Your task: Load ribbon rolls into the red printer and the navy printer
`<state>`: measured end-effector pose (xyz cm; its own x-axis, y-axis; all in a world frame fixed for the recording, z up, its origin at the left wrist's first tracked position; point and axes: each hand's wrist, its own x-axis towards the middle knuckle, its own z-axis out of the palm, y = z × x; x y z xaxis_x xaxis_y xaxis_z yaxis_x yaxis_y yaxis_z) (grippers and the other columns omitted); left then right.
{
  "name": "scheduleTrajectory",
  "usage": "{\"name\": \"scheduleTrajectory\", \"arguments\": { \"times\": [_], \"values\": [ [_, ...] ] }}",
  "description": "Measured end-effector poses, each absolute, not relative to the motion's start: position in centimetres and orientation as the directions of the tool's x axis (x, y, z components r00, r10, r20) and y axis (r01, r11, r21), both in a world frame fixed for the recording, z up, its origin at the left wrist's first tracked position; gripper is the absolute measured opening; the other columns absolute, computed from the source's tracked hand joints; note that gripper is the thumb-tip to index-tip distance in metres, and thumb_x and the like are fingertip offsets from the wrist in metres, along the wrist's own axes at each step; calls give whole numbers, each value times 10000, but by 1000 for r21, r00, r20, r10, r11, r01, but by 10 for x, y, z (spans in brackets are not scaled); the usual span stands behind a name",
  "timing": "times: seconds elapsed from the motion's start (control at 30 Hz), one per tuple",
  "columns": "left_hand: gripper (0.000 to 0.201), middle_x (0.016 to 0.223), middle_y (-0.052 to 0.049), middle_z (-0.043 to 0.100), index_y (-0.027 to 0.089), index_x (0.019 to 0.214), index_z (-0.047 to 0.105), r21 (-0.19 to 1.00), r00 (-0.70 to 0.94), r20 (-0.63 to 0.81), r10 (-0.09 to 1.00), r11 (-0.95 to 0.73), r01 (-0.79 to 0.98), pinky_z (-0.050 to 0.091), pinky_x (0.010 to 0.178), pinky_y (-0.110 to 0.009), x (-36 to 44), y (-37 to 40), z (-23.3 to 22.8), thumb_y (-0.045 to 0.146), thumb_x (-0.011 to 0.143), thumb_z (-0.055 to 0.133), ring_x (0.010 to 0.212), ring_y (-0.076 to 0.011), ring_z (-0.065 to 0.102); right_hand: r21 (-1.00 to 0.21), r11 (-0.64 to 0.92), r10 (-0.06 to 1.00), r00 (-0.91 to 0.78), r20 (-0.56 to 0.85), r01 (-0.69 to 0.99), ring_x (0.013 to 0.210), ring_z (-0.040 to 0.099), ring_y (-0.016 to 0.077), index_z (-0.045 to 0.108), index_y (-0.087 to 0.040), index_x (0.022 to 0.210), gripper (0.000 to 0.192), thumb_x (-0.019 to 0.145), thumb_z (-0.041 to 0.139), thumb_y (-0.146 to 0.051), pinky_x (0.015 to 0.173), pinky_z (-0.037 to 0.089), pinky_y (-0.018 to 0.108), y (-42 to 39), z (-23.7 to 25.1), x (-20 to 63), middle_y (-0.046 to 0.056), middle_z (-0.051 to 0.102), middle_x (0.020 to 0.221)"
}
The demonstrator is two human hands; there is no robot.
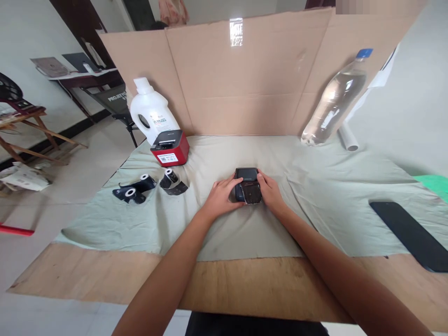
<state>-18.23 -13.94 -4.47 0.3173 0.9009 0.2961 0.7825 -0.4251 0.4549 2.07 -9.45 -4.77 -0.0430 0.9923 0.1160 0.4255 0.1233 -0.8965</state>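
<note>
Head view. Both hands meet at the middle of the tabletop [105, 275], on the pale green cloth [227, 219] that covers most of it. Left hand [220, 198] and right hand [270, 192] are clamped on a small dark handheld device [248, 184], one at each side, fingers curled round its edges; device rests on the cloth, its far end with a dark screen, its near end glossy

Left of the hands, lying on the cloth: two dark rolls with white cores [135, 189] and a third roll [172, 179] just beside them. Farther left-far: red and black label printer [170, 148], touching or just before a white jug [150, 112]. Cardboard screen [252, 79] stands along the far edge. Clear water bottle [334, 100] leans at far right against the cardboard, white tube [347, 137] near its base. Black flat slab [411, 233] lies near right, well apart from the hands
</note>
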Motion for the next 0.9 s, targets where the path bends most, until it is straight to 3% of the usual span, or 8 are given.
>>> {"name": "scheduleTrajectory", "arguments": {
  "times": [0.3, 0.6, 0.9],
  "values": [
    [788, 1503, -122, 531, 288, 1408, 527, 460, 287, 341, 895, -425, 779, 415, 1079, -465, -183, -139, -47, 430, 705, 853, 1303, -302, 571, -883, 137, 991, -57, 125, 449, 1324, 546, 264, 584, -209, 1420, 662, 986, 316, -631, 1147, 388, 427, -97, -49, 20, 93, 637, 1394],
    [808, 1470, -160, 557, 258, 1371, 568, 425, 303, 374, 876, -453, 784, 423, 1068, -464, -182, -140, -44, 471, 658, 881, 1294, -304, 585, -887, 157, 988, -76, 137, 435, 1296, 559, 266, 583, -195, 1420, 668, 989, 300, -619, 1139, 391, 430, -99, -49, 20, 96, 657, 1360],
    [810, 1348, -130, 657, 270, 1359, 592, 410, 295, 439, 849, -481, 775, 432, 1047, -472, -182, -140, -47, 510, 641, 882, 1237, -312, 619, -921, 180, 984, -65, 168, 346, 1272, 572, 286, 657, -219, 1334, 651, 982, 316, -648, 1125, 407, 460, -101, -46, 20, 91, 679, 1328]
  ]
}}
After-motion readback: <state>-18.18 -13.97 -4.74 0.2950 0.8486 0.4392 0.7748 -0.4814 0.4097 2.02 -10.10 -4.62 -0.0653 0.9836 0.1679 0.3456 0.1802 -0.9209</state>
